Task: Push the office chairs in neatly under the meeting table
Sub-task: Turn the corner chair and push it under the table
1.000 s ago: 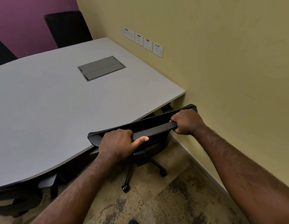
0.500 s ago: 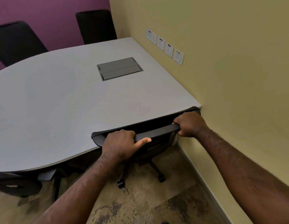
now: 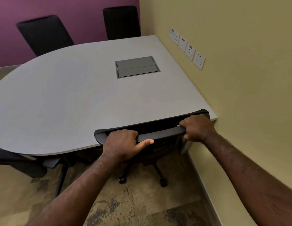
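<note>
Both your hands hold the top edge of the chair [image 3: 160, 130], your left hand [image 3: 124, 145] wrapped over it near its left end and your right hand [image 3: 196, 128] clenched round its right end by the wall. The chair's back sits against the near rim of the surface [image 3: 68, 103], its wheels below your hands. Beyond your hands, two more chairs [image 3: 44, 34] stand at the far side.
</note>
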`<action>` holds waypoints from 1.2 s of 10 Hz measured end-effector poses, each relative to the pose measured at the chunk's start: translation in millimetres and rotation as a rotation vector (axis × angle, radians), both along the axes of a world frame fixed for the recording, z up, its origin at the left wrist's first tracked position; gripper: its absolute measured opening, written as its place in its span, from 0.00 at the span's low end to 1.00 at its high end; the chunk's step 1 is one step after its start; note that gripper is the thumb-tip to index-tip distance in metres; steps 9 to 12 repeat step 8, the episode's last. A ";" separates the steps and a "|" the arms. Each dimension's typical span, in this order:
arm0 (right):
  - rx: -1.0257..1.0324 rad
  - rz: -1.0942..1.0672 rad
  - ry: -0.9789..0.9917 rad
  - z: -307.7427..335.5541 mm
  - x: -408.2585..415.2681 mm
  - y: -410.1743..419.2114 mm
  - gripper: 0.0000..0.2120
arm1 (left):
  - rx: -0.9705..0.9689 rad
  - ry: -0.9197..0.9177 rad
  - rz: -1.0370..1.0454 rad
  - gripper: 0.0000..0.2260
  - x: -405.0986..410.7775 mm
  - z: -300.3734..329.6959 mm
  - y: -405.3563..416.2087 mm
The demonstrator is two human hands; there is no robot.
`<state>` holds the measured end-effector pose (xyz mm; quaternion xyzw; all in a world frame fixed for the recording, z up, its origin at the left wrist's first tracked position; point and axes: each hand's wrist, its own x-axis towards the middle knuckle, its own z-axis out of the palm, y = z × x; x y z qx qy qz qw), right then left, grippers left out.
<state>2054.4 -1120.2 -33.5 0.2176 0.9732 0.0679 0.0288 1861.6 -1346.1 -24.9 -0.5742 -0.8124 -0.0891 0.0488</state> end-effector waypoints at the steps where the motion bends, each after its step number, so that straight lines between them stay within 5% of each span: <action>1: -0.023 0.016 0.017 1.3 0.7 -1.1 0.12 | 0.014 0.012 0.005 0.34 0.2 -2.6 0.1; 3: -0.072 0.008 0.024 7.6 2.0 -5.1 0.08 | 0.016 0.014 0.028 0.34 0.6 -4.8 -1.0; 4: -0.106 0.045 0.186 4.6 6.6 -8.3 0.11 | 0.031 0.004 0.034 0.31 1.1 -5.5 -3.8; 6: -0.080 0.179 0.507 10.9 7.3 -17.8 0.34 | 0.155 -0.001 -0.002 0.26 -5.8 1.3 -8.7; 8: -0.112 0.059 0.424 49.5 -29.7 -19.7 0.37 | 0.191 -0.043 0.097 0.36 -23.7 24.0 -2.2; 12: -0.112 0.059 0.424 49.5 -29.7 -19.7 0.37 | 0.191 -0.043 0.097 0.36 -23.7 24.0 -2.2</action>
